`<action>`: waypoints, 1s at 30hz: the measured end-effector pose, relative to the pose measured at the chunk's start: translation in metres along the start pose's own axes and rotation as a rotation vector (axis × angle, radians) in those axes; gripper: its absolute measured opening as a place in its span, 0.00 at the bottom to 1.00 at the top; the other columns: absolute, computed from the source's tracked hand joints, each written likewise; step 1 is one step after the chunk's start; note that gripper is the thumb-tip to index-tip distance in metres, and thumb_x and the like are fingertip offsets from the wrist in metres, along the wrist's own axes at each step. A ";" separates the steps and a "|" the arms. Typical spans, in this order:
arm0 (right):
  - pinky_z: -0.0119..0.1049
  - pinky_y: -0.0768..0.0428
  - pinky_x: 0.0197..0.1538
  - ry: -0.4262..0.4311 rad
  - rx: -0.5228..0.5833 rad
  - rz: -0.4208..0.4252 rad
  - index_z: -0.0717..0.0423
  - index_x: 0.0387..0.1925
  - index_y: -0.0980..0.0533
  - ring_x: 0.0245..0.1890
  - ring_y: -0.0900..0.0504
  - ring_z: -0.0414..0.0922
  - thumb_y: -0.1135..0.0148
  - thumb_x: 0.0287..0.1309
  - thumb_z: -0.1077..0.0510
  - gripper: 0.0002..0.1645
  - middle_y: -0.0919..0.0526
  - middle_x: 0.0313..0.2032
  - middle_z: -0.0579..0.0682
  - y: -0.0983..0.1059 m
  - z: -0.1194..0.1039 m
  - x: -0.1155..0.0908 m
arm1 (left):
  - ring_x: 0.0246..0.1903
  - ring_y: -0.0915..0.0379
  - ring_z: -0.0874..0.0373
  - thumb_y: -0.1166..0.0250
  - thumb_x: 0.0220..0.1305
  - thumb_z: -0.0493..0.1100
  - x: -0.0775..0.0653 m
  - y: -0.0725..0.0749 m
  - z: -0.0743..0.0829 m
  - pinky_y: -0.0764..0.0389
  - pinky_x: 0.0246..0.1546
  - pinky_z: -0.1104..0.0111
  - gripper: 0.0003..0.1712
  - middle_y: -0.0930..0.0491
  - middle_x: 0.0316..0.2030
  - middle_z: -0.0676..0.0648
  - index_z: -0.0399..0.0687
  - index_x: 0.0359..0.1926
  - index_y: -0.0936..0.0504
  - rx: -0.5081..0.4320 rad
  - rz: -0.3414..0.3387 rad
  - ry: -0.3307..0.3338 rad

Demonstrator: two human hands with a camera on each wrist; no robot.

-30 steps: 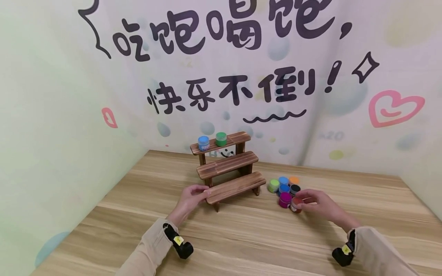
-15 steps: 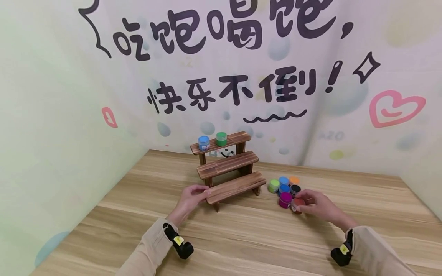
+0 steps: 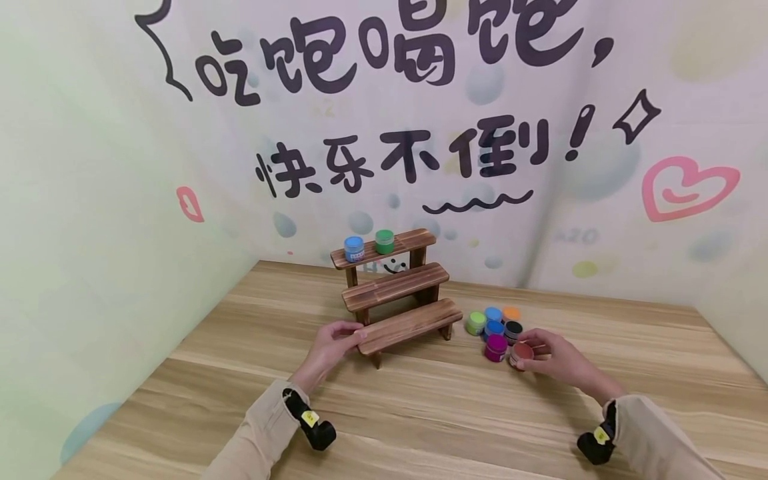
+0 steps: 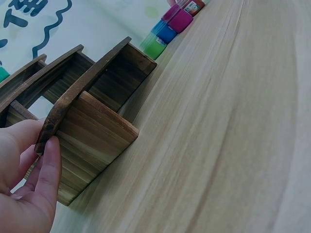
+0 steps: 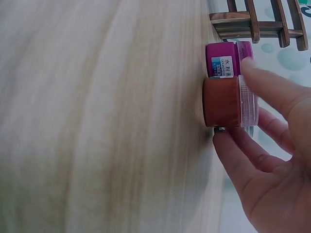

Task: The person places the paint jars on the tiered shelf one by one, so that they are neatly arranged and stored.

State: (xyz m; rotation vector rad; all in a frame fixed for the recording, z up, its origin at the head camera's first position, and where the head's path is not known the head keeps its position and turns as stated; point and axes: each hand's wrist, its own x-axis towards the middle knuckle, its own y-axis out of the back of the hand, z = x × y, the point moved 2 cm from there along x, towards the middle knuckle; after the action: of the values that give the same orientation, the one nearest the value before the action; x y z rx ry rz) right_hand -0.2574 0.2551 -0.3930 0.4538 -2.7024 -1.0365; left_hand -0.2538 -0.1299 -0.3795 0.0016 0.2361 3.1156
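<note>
A brown three-tier wooden display stand [image 3: 414, 324] stands on the table. My left hand [image 3: 331, 348] pinches the near left end of its lowest tier; in the left wrist view the thumb and fingers [image 4: 49, 167] lie on either side of the board. At the right, my right hand [image 3: 557, 359] holds a reddish-brown paint jar [image 3: 521, 355] with a clear lid, thumb on one side and fingers on the other. Seen from the right wrist, that paint jar [image 5: 222, 102] overlaps a magenta paint jar [image 5: 221, 59]. A blue jar [image 3: 354, 249] and a green jar [image 3: 385, 242] sit on the top tier.
Beside the brown jar cluster several more paint jars: magenta [image 3: 495, 348], light green [image 3: 476, 323], black [image 3: 513, 331], orange [image 3: 511, 313] and two blue ones. A printed cloth wall [image 3: 384, 173] rises behind the wood-grain table [image 3: 420, 420].
The brown jar has shifted slightly right, away from the magenta one, with my right hand round it. My left hand and the stand stay in place.
</note>
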 end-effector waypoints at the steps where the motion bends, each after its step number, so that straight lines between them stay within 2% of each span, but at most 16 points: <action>1: 0.41 0.23 0.42 0.006 0.006 -0.006 0.70 0.47 0.32 0.41 0.25 0.56 0.34 0.46 0.57 0.29 0.25 0.41 0.60 0.000 0.001 0.000 | 0.34 0.29 0.57 0.39 0.56 0.34 0.002 0.001 -0.003 0.23 0.40 0.60 0.16 0.27 0.42 0.35 0.26 0.43 0.26 -0.002 -0.002 -0.003; 6: 0.36 0.24 0.41 0.024 0.001 -0.021 0.69 0.47 0.32 0.41 0.25 0.54 0.35 0.47 0.61 0.26 0.25 0.41 0.59 -0.001 0.002 0.001 | 0.35 0.28 0.56 0.36 0.54 0.37 0.015 0.001 -0.022 0.22 0.37 0.65 0.17 0.26 0.42 0.38 0.30 0.43 0.24 -0.010 0.011 0.002; 16: 0.34 0.23 0.38 0.095 -0.058 0.015 0.68 0.44 0.29 0.38 0.24 0.51 0.36 0.48 0.60 0.22 0.24 0.38 0.55 0.006 -0.006 -0.001 | 0.34 0.27 0.56 0.36 0.53 0.36 0.018 0.001 -0.026 0.22 0.36 0.66 0.16 0.26 0.41 0.38 0.31 0.42 0.24 -0.011 0.015 0.003; 25: 0.35 0.23 0.40 0.182 -0.068 0.054 0.67 0.47 0.29 0.39 0.23 0.48 0.37 0.50 0.58 0.24 0.23 0.39 0.53 0.011 -0.034 0.004 | 0.37 0.27 0.56 0.33 0.51 0.43 0.019 0.003 -0.031 0.22 0.37 0.69 0.22 0.27 0.43 0.38 0.33 0.44 0.24 -0.042 -0.020 -0.001; 27: 0.35 0.22 0.40 0.209 -0.058 0.047 0.69 0.47 0.30 0.39 0.23 0.49 0.37 0.50 0.59 0.24 0.23 0.39 0.54 0.010 -0.043 0.007 | 0.37 0.27 0.56 0.33 0.49 0.44 0.020 0.004 -0.032 0.22 0.37 0.71 0.22 0.27 0.43 0.40 0.35 0.44 0.24 -0.051 -0.022 0.017; 30: 0.34 0.22 0.39 0.228 -0.069 0.046 0.68 0.48 0.30 0.40 0.23 0.50 0.37 0.50 0.59 0.25 0.23 0.40 0.54 0.009 -0.055 0.013 | 0.37 0.27 0.56 0.33 0.51 0.43 0.020 0.003 -0.031 0.22 0.37 0.69 0.22 0.27 0.42 0.38 0.33 0.44 0.24 -0.041 -0.022 -0.004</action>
State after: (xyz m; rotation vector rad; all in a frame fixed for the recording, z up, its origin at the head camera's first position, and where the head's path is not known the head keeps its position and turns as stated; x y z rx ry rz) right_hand -0.2551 0.2230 -0.3452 0.4647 -2.4579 -0.9974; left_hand -0.2737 -0.1374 -0.4100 0.0051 0.1709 3.0978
